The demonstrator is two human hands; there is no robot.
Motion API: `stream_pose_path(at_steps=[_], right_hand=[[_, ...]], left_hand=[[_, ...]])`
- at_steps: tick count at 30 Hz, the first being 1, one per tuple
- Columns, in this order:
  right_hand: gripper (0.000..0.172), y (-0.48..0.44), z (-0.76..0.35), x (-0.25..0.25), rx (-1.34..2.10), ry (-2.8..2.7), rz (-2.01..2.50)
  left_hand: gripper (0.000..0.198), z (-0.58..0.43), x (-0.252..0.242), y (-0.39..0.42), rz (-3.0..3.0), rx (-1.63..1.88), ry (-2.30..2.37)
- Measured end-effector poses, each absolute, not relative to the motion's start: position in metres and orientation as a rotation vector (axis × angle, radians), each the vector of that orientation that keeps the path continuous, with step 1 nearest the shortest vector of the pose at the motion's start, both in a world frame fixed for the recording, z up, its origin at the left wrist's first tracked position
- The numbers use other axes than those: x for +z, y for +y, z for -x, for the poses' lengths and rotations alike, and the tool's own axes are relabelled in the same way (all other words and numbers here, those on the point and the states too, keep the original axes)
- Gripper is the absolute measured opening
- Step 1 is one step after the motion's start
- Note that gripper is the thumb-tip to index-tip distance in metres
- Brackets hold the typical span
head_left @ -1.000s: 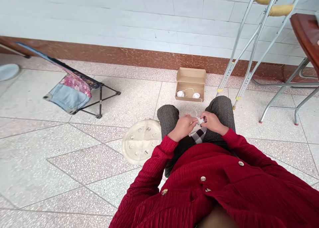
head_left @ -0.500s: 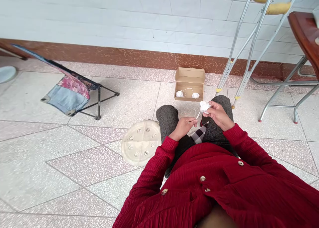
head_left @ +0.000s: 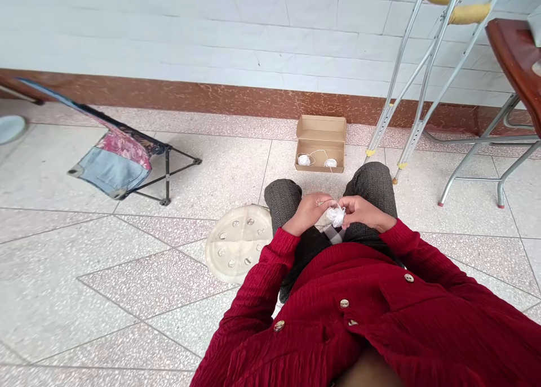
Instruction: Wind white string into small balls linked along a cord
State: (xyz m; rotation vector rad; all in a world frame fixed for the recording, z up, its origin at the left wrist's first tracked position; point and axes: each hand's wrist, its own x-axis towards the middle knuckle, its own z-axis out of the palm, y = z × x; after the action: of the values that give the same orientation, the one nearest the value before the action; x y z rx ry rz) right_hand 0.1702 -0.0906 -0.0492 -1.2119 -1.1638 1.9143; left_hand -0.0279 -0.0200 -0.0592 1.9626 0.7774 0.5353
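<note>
A small white yarn bundle [head_left: 337, 216] hangs between my hands, just above my lap. My right hand [head_left: 359, 211] grips it from the right with fingers closed round its side. On the left, my left hand [head_left: 313, 208] is closed, its thumb and finger pinched at the bundle's upper left edge, where thin white yarn shows. The fingertips of both hands nearly meet. Beyond my knees an open cardboard box [head_left: 321, 133] holds two white yarn balls, the left one [head_left: 304, 160] and the right one [head_left: 330, 163], with a loose strand looping between them.
A round beige mat [head_left: 236, 243] lies on the floor left of my knees. Farther left is a folding chair [head_left: 118, 161]. Metal crutches [head_left: 422, 94] lean at the right, beside a brown seat on metal legs [head_left: 515, 54]. A tiled wall runs behind.
My right hand has come down and left with the white bundle, toward my lap. My left hand has shifted slightly up, and the two hands are now close together.
</note>
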Motion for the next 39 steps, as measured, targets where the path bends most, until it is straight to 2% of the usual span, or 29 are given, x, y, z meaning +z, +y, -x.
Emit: stream_pose_path(at_steps=[6,12,14,16,19,21,23,27,31,36,39], right_hand=[[0.026,-0.061,-0.190,-0.022,1.540,-0.867,1.380],[0.022,-0.044,-0.194,-0.059,1.005,-1.158,1.733],[0.020,-0.054,-0.183,-0.074,0.960,-1.386,1.797],[0.022,-0.069,-0.171,-0.081,1.214,-1.511,1.722],[0.025,-0.087,-0.160,-0.076,1.767,-1.336,1.469],[0.026,-0.091,-0.160,-0.064,1.925,-1.182,1.292],[0.027,-0.090,-0.163,-0.049,1.932,-1.068,1.192],[0.030,-0.071,-0.172,-0.029,1.697,-0.801,1.188],[0.028,-0.045,-0.184,-0.033,1.360,-0.754,1.306],[0.019,-0.044,-0.194,-0.059,0.823,-1.378,1.778],[0.020,-0.065,-0.185,-0.070,0.878,-1.734,1.764]], left_hand=[[0.037,0.027,-0.068,-0.033,-1.837,0.351,0.850],[0.037,0.029,-0.054,-0.037,-2.123,0.342,0.827],[0.031,0.030,-0.049,-0.031,-2.234,0.360,0.846],[0.024,0.032,-0.045,-0.025,-2.295,0.368,0.852],[0.023,0.036,-0.044,-0.019,-2.244,0.392,0.782],[0.025,0.038,-0.044,-0.018,-2.099,0.472,0.738],[0.028,0.037,-0.045,-0.018,-1.924,0.558,0.748],[0.034,0.032,-0.053,-0.022,-1.738,0.533,0.828],[0.037,0.026,-0.058,-0.032,-1.759,0.405,0.838],[0.037,0.030,-0.045,-0.034,-1.981,0.391,0.825],[0.032,0.035,-0.037,-0.024,-2.041,0.472,0.819]])
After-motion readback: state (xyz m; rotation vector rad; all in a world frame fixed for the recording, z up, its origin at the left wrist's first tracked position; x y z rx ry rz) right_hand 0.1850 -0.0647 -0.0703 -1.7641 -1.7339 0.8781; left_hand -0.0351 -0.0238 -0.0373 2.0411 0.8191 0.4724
